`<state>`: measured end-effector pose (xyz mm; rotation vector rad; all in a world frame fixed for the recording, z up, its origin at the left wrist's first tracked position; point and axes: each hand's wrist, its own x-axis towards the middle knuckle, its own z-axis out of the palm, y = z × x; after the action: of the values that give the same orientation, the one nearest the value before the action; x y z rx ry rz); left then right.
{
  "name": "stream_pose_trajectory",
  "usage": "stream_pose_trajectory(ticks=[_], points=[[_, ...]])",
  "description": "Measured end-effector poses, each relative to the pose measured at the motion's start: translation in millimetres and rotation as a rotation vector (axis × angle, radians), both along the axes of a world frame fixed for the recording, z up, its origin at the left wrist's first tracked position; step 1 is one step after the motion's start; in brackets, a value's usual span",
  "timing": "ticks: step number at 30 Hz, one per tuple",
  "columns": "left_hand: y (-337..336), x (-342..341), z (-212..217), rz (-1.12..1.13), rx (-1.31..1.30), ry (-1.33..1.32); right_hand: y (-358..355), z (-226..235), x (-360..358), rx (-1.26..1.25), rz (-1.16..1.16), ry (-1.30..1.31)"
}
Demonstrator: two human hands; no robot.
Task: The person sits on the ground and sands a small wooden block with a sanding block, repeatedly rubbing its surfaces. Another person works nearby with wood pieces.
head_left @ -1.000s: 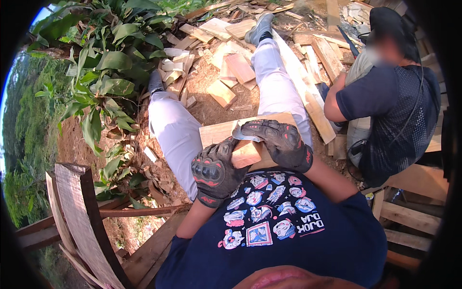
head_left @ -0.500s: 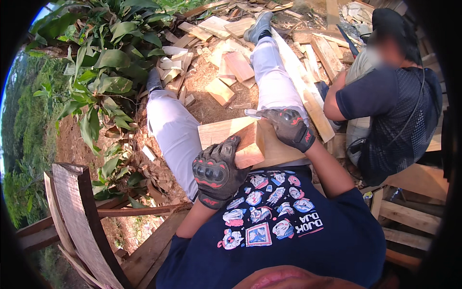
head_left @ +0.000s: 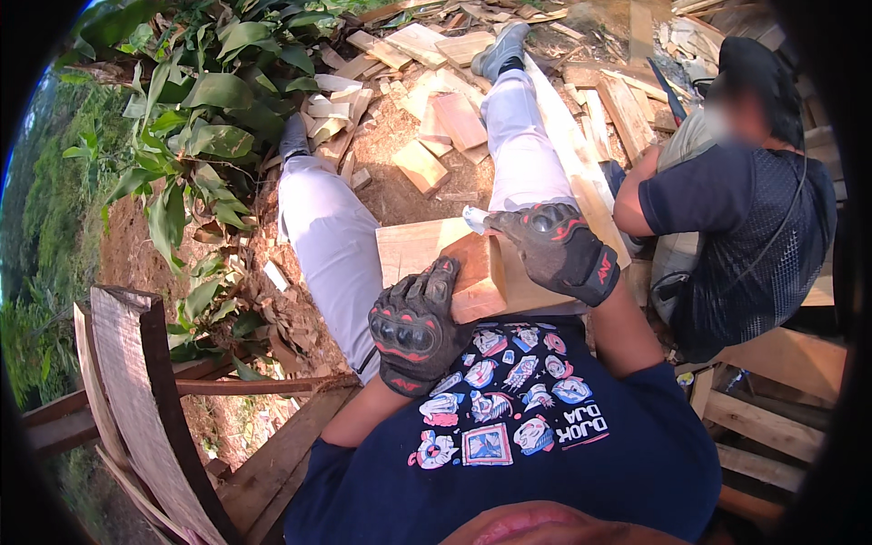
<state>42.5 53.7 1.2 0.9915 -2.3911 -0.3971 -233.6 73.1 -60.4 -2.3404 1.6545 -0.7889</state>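
so the person sat with legs stretched out toward the far side, a wood block [head_left: 480, 272] sitting on a flat board [head_left: 418, 250] across the lap. left hand [head_left: 416, 325], in a black glove with red bits, lay on the near left corner of the block, fingers spread over its top and side, pressing on it rather than closed round it. right hand [head_left: 556, 250], same kind of glove, was just right of the block with its grip closed on a small pale tool [head_left: 474, 218], whose tip poked out to the left at the block's far edge. couldn't tell what kind of tool it was, too little of it showed.

the block itself was a lighter reddish wood, lying on the board near the belly, between the two hands.

further out the ground was covered in wood offcuts [head_left: 436, 136] and sawdust, all around the legs. big green leaves [head_left: 200, 118] filled the far left. a curved plank [head_left: 127, 381] stood at the near left next to some rough rails.

on the right another person [head_left: 736, 227] in a dark shirt sat hunched just beside the right leg, on more wooden slats [head_left: 772, 427]. their hands weren't visible from here.
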Motion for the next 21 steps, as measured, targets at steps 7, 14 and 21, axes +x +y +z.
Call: stream_pose_trajectory(ticks=[7, 14, 21], points=[[0.9, -3.0, 7.4, 0.023, 0.0, -0.069, -25.5, 9.2, 4.8, 0.287, 0.064, 0.198], [-4.8, 0.6, -6.5, 0.081, 0.051, -0.016, -10.4, -28.7, -7.1, 0.348, 0.017, -0.117], [-6.9, -2.1, -5.5, 0.062, 0.016, 0.031, -14.6, -26.9, -6.1, 0.076, 0.049, -0.021]])
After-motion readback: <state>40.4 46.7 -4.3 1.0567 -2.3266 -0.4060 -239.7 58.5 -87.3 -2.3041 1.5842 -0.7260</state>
